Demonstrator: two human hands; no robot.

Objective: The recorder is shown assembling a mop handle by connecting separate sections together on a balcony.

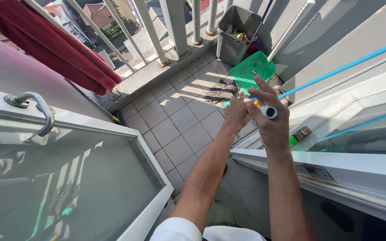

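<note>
Right hand (271,118) grips the blue broom handle (336,70) near its white end cap (269,111); left hand (236,114), fingers loosely together, touches it above the tiled balcony floor (179,120).

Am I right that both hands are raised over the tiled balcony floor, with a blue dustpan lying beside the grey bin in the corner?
Not quite: the dustpan is green, not blue, as the head view shows. The rest holds: the left hand and right hand are raised over the tiled floor, and the dustpan lies beside the grey bin in the corner.
</note>
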